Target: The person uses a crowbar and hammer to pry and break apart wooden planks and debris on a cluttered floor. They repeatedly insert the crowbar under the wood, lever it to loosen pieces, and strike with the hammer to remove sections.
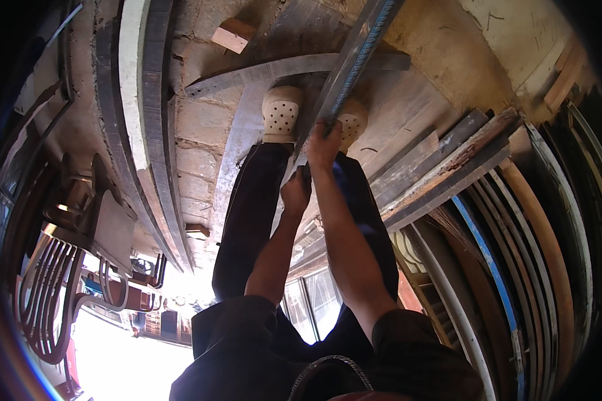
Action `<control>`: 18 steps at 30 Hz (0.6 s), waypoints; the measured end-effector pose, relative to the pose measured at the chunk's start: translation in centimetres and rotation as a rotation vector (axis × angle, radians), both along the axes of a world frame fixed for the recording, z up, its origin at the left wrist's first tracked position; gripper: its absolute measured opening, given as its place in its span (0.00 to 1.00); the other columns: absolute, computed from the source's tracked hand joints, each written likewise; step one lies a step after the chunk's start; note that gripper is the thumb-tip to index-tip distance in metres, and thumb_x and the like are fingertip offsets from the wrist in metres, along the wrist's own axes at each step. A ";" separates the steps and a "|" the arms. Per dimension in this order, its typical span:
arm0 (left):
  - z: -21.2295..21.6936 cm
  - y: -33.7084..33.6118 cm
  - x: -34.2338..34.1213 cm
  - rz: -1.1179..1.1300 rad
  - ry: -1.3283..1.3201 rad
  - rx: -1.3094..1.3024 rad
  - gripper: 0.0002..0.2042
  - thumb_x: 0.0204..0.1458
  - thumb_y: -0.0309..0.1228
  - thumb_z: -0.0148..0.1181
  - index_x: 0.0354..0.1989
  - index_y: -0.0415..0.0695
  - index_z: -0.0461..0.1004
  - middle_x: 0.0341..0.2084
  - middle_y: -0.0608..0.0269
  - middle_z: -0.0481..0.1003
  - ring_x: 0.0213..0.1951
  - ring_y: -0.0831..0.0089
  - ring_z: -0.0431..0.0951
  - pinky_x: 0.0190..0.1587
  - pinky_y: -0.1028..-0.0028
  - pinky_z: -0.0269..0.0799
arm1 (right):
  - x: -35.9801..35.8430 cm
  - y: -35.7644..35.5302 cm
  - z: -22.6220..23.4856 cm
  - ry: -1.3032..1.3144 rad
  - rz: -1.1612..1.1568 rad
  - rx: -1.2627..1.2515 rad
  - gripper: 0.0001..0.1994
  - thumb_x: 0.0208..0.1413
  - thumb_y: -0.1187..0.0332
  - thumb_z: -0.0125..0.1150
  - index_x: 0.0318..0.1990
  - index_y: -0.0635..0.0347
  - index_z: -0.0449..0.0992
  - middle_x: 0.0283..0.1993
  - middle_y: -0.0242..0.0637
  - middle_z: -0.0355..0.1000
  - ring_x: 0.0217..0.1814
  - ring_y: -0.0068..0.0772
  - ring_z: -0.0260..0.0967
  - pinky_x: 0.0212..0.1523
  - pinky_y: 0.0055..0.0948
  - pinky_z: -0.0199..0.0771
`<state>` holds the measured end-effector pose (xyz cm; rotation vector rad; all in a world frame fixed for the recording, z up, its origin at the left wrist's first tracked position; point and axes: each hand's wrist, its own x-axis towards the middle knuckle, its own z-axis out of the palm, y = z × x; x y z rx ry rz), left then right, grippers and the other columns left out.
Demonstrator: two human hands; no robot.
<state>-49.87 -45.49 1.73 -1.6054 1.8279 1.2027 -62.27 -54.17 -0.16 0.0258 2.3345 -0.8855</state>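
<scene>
A long dark bar (344, 72) with a bluish ribbed edge runs from between my legs to the top of the head view, slanting right. My right hand (323, 142) is closed around its lower part, just in front of the right shoe. Nearer to me, my left hand (294, 192) is closed on a dark piece (306, 175) in line with the bar; I cannot tell whether it belongs to the bar. A curved grey plank (267, 72) passes crosswise under the bar, beyond my pale holed clogs (281, 112).
Wide boards (408, 100) lie underfoot. Long timbers (155, 87) stretch along the left, and more beams (455, 167) are stacked at the right beside many leaning strips (542, 254). A wood block (233, 35) lies far left of the bar. Slatted metal seating (50, 294) stands at lower left.
</scene>
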 end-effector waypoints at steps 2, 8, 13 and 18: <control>4.3 0.8 -1.9 0.044 0.101 0.028 0.14 0.49 0.27 0.56 0.46 0.44 0.68 0.27 0.46 0.76 0.26 0.46 0.77 0.28 0.53 0.71 | -2.5 1.4 1.8 -0.020 -0.024 -0.081 0.22 0.60 0.53 0.51 0.33 0.70 0.70 0.28 0.53 0.70 0.32 0.54 0.69 0.39 0.44 0.65; 16.5 1.0 -4.7 0.119 0.166 0.215 0.11 0.55 0.35 0.56 0.38 0.42 0.63 0.20 0.43 0.73 0.24 0.43 0.76 0.24 0.51 0.68 | -5.2 3.4 11.2 -0.301 -0.189 0.029 0.32 0.57 0.35 0.42 0.26 0.60 0.66 0.17 0.30 0.57 0.17 0.24 0.53 0.20 0.28 0.54; 27.5 -3.4 -3.0 0.222 0.171 0.324 0.12 0.59 0.34 0.52 0.38 0.38 0.60 0.17 0.36 0.71 0.25 0.37 0.73 0.23 0.47 0.65 | -4.9 0.7 20.5 -0.704 -0.449 -0.048 0.27 0.59 0.36 0.41 0.22 0.47 0.55 0.13 0.19 0.46 0.09 0.14 0.43 0.09 0.20 0.43; 40.8 -3.5 2.1 0.335 -0.060 0.510 0.09 0.60 0.33 0.47 0.38 0.39 0.60 0.19 0.35 0.71 0.29 0.35 0.73 0.23 0.47 0.65 | 1.3 1.0 31.2 -1.029 -0.572 0.065 0.25 0.60 0.39 0.43 0.20 0.47 0.56 0.12 0.19 0.45 0.08 0.14 0.43 0.09 0.21 0.42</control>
